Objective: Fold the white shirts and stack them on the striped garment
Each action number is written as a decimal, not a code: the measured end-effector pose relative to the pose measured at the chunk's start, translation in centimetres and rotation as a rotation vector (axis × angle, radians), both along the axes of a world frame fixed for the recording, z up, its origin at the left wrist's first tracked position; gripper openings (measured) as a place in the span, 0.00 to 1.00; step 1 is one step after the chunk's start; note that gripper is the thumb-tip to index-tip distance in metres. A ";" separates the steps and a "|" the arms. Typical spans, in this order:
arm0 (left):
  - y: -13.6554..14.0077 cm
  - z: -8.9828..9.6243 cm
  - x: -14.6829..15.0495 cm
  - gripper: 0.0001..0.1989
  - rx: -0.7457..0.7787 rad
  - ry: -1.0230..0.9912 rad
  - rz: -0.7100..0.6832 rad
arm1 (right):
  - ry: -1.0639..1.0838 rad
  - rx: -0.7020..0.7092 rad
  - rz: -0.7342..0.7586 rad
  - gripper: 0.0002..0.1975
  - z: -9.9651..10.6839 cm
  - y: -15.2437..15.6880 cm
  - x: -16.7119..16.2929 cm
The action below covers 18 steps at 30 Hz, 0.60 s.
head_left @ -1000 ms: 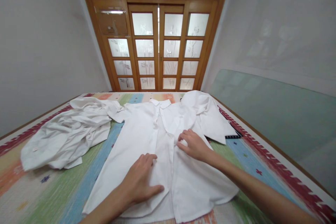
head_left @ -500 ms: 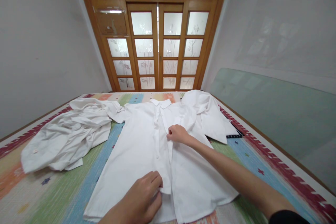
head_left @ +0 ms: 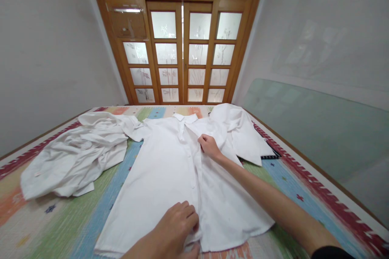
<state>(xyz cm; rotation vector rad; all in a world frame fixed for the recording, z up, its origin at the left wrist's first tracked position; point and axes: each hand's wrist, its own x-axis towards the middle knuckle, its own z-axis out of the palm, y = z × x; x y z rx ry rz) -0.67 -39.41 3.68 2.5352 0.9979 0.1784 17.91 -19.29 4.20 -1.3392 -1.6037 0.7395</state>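
Observation:
A white short-sleeved shirt (head_left: pixel 158 178) lies spread out with its collar at the far end and its front opening down the middle. My right hand (head_left: pixel 209 145) pinches the right front edge at chest height, and that edge is lifted a little. Low on the shirt, near the hem, my left hand (head_left: pixel 179 224) is closed on the left front edge, fingers curled and thumb below. A few small buttons show along the left edge between the two hands.
To the left lies a crumpled heap of white clothing (head_left: pixel 75 153). Another white garment (head_left: pixel 240 133) sits at the far right over a dark piece with a striped edge (head_left: pixel 272 154). Beneath everything is a colourful striped cloth (head_left: pixel 60 226). A greenish panel (head_left: pixel 319 129) stands along the right wall.
My left hand has moved right and pulled the left front edge rightward, so the buttons show more. My right hand has shifted slightly up and right with its edge.

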 end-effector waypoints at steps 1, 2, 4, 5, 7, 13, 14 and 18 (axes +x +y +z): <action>0.1 0.0 0.3 0.08 -0.002 0.016 0.007 | 0.013 0.004 0.002 0.10 0.0 0.1 -0.1; 0.1 0.0 0.5 0.07 0.000 0.035 -0.002 | 0.017 0.007 0.008 0.10 0.0 0.1 -0.2; 0.2 0.0 0.7 0.06 0.005 0.074 -0.064 | 0.013 0.016 0.025 0.10 0.2 0.4 -0.5; 0.2 0.0 0.8 0.07 0.008 0.089 -0.100 | 0.009 0.023 0.030 0.10 0.2 0.6 -0.7; 0.1 0.1 0.7 0.07 0.019 0.106 -0.156 | -0.005 0.035 0.035 0.11 0.4 1.0 -1.1; -0.2 -0.3 0.3 0.05 -0.002 0.055 -0.179 | -0.086 -0.022 0.112 0.12 0.3 1.9 -2.2; -0.3 -0.4 0.3 0.07 -0.031 0.025 -0.132 | -0.113 -0.062 0.159 0.12 0.2 1.8 -2.3; -0.3 -0.3 0.9 0.12 -0.214 -0.165 0.215 | -0.200 -0.230 0.351 0.10 -0.3 1.2 -2.3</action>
